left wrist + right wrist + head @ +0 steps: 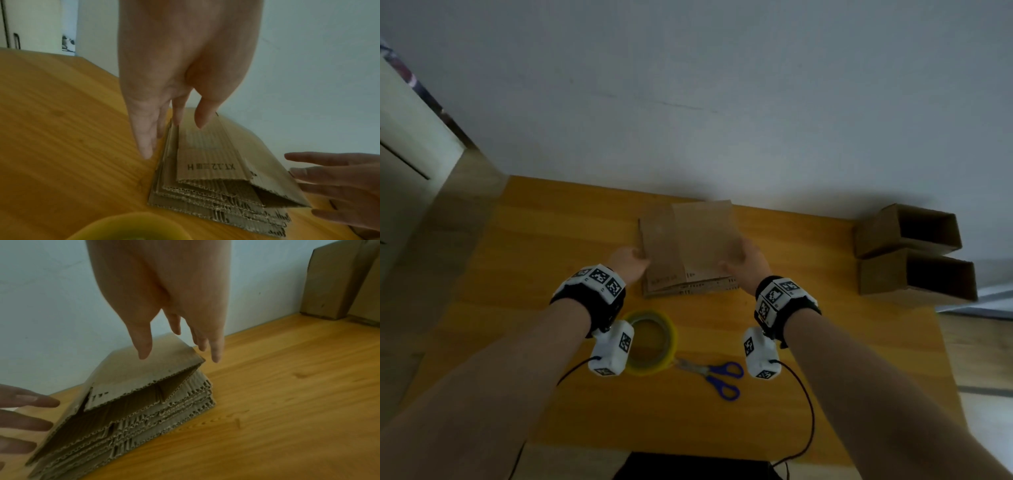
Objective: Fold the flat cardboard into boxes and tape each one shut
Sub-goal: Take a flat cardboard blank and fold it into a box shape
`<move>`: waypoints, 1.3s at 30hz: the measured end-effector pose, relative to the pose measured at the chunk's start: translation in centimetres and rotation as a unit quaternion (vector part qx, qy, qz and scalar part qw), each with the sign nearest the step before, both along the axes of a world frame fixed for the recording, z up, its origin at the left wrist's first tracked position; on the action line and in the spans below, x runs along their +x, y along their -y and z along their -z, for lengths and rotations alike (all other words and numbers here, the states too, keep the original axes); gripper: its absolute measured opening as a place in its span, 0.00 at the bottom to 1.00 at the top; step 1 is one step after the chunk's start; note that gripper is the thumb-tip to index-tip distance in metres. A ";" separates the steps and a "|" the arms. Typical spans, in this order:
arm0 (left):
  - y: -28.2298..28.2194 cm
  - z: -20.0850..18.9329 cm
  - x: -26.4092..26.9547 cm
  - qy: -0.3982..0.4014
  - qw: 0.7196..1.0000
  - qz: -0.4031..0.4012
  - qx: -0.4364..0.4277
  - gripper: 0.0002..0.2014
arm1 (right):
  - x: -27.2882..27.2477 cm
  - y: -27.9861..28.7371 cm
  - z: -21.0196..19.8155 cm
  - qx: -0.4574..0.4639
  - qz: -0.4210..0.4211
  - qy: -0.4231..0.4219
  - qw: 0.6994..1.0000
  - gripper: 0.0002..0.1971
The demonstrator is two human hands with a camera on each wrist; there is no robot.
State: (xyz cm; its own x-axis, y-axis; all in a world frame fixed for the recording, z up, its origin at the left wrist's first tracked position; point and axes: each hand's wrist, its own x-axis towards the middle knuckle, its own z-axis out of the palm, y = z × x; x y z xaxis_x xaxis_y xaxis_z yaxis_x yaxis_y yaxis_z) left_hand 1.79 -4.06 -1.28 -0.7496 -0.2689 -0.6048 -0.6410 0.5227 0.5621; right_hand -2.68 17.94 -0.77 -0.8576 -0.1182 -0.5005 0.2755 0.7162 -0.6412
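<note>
A stack of flat cardboard (664, 274) lies at the back middle of the wooden table (551, 240). Its top piece (705, 236) is partly puffed open and rises off the pile. My left hand (635, 258) sits at the stack's left edge, fingers straight, with the thumb (202, 118) over the top sheet. My right hand (736, 260) hovers at the top piece's right fold; its thumb (144, 347) is above the panel and its fingers (214, 352) reach past the edge. Neither hand grips anything. A yellow tape roll (650, 342) lies near me.
Blue-handled scissors (715, 375) lie right of the tape. Two folded open boxes (907, 233) (917, 277) rest on their sides at the table's right edge. A white wall runs behind the table. Cables trail from both wrist cameras.
</note>
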 end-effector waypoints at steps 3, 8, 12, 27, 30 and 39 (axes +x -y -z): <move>-0.6 1.0 -0.3 0.010 0.999 -0.028 0.039 0.22 | -0.1 0.3 0.8 -0.010 0.024 0.015 1.000 0.38; -0.6 2.1 -1.3 -0.002 0.995 -0.070 0.075 0.21 | -0.3 0.7 1.7 -0.018 0.053 0.019 0.998 0.37; 0.3 3.1 -2.4 -0.014 0.994 -0.071 0.083 0.26 | -1.0 0.9 2.2 -0.019 0.064 0.015 0.998 0.38; 1.0 3.5 -4.5 -0.074 0.996 -0.047 0.008 0.36 | -2.2 0.4 3.1 -0.039 0.165 -0.002 0.986 0.28; 0.9 2.8 -4.3 -0.088 0.995 -0.037 0.006 0.37 | -2.0 -0.2 2.6 -0.047 0.178 -0.014 0.983 0.25; -1.1 0.1 -1.4 -0.142 0.990 0.013 -0.001 0.23 | 0.3 -4.8 0.5 -0.069 0.142 -0.040 0.987 0.14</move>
State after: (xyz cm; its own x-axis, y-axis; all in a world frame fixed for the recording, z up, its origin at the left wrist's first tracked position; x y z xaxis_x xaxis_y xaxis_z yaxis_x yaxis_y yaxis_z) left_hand 0.37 -2.95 -1.39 -0.8965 -0.2477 -0.3673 -0.4426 0.5385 0.7170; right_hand -2.37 22.77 -1.23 -0.9024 0.0698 -0.4252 0.3963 0.5217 -0.7555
